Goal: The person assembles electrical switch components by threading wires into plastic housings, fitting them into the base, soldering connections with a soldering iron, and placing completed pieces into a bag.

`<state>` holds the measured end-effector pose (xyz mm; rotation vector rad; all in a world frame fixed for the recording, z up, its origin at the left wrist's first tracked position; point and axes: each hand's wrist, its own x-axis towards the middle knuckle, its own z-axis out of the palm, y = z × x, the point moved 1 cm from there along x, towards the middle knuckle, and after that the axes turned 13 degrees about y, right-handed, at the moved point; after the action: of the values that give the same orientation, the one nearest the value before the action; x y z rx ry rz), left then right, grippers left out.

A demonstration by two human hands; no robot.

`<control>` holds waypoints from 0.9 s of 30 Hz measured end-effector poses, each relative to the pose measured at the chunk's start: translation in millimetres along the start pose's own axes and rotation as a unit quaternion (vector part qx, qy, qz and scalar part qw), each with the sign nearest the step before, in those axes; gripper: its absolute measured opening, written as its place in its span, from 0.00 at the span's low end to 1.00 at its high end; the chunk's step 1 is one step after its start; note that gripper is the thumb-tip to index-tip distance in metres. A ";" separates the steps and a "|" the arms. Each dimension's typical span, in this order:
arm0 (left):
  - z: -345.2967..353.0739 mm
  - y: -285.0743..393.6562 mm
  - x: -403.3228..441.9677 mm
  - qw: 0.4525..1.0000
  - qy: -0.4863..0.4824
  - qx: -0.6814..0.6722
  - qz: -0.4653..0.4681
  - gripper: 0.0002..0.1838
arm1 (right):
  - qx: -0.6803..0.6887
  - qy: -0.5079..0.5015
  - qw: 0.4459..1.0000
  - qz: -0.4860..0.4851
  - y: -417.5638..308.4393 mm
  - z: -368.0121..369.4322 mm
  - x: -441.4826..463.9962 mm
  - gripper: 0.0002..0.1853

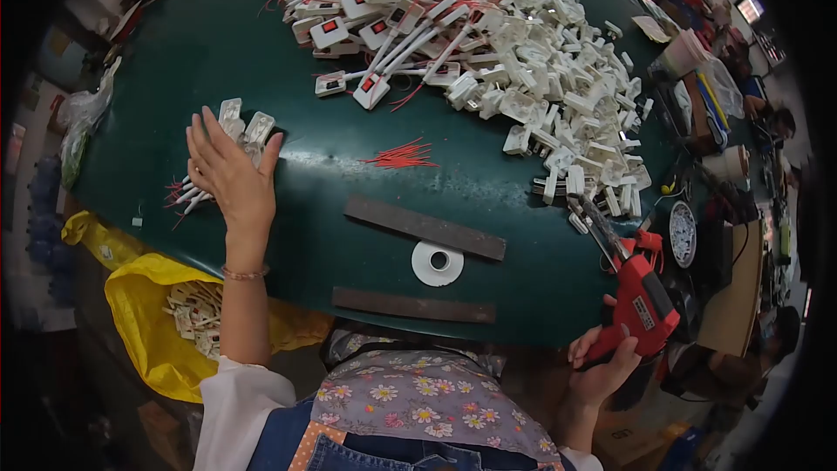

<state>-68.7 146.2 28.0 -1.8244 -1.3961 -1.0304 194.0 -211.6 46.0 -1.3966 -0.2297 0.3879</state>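
My left hand (231,170) lies spread, palm down, at the table's left side, over a small bunch of white plastic pieces (259,128) with white stems. Its fingers are stretched out and partly cover the bunch. My right hand (606,358) is wrapped round the handle of a red soldering gun (645,305) at the table's right front edge. The gun's metal tip points up and left, towards a heap of white plastic plug parts (558,78). Between my hands lie short red wires (401,153) and a white spool (438,262).
Two dark flat bars (423,225) lie near the front edge of the green table (305,201). White pieces with red switches (370,35) are heaped at the back. A yellow bag (144,323) of white parts hangs at lower left. A round dish (683,234) stands on the right.
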 end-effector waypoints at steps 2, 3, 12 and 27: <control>-14.3 35.7 8.9 0.992 -0.011 -0.128 0.013 0.44 | -0.040 0.055 0.997 -0.042 -4.0 16.3 -0.5 0.36; -26.1 64.1 13.3 0.983 -0.022 -0.180 0.035 0.42 | -0.040 0.062 0.996 -0.043 -2.3 17.0 -0.3 0.36; 16.2 240.5 -4.1 0.833 -0.054 -0.373 0.405 0.13 | 0.002 0.002 0.999 -0.047 -2.0 -0.7 -0.5 0.35; -42.0 111.1 -15.4 0.445 -0.685 -0.577 -0.001 0.18 | -0.005 0.056 0.998 -0.022 13.0 13.8 2.3 0.39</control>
<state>27.6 75.4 34.7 -4.3040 -1.2703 -0.0320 189.2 -196.5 35.3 -1.4166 -0.1700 0.2706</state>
